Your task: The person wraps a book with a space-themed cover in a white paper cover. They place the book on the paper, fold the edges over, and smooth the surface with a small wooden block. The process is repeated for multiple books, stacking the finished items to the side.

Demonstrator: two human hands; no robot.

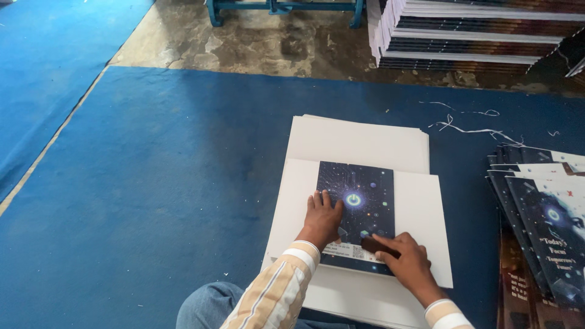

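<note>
blue mat, white sheets: dark cover lengthwise away beneath flat left hand; right hand fingers clamp dark block.

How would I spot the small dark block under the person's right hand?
Start at the white sheets stacked on the blue mat. A dark starry printed cover lies on the top sheet. At its lower edge, the right hand presses a small dark brown block, the only plain solid thing there.

Blue carpet over worn concrete floor.
</note>
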